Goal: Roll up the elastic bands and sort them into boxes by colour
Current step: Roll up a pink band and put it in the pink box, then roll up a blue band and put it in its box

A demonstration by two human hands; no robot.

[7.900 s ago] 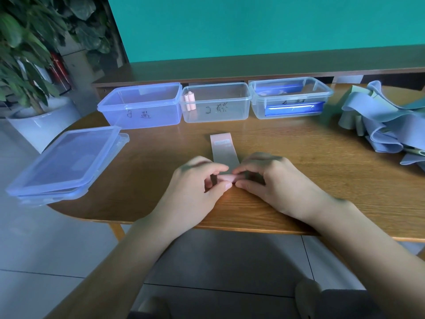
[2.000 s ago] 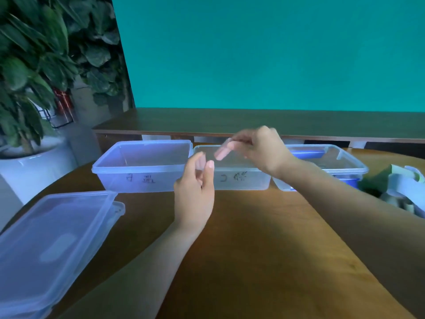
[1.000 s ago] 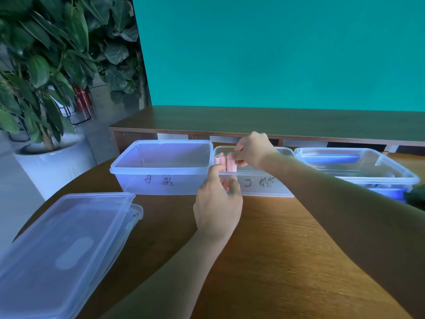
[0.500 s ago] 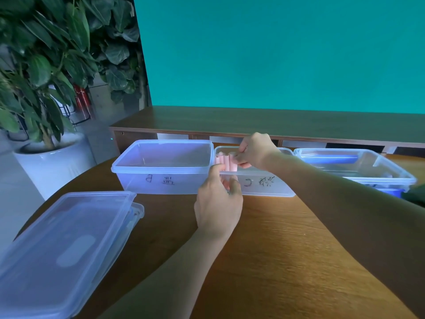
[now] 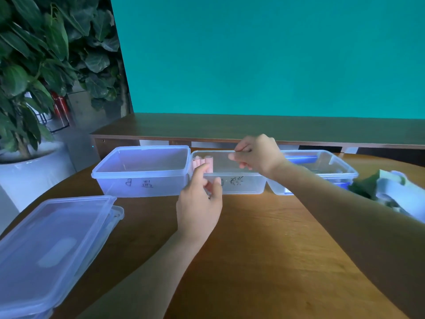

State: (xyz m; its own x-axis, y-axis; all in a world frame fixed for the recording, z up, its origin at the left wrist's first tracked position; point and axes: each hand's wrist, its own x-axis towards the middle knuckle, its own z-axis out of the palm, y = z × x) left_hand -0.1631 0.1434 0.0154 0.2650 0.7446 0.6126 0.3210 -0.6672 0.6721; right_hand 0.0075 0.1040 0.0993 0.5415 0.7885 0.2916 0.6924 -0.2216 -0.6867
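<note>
Since half a second ago the right hand (image 5: 255, 155) has lifted away from the pink rolls (image 5: 203, 162) and now hovers over the open middle of the clear middle box (image 5: 239, 184), its fingers loosely curled and pinching nothing that can be made out. The rolls stand upright in a tight row against the left wall of that box, which sits in the line of three boxes along the far edge of the bench (image 5: 264, 249). The left hand (image 5: 199, 203) is at the box's near left corner, fingers curled at the rim just in front of the rolls; whether it grips the rim or only touches it cannot be told.

The step in hand looks like letting go of a freshly placed pink roll. To do it well, the person keeps the box steadied while the right hand clears straight up, so no fingertip brushes the row and tips it or lets a roll spring open. Packing each roll snug against its neighbours helps hold it wound. The empty blue-tinted box (image 5: 142, 173) at left and the box with blue bands (image 5: 322, 166) at right wait for their own colours; the loose pile of bands (image 5: 397, 192) lies near the right edge.
</note>
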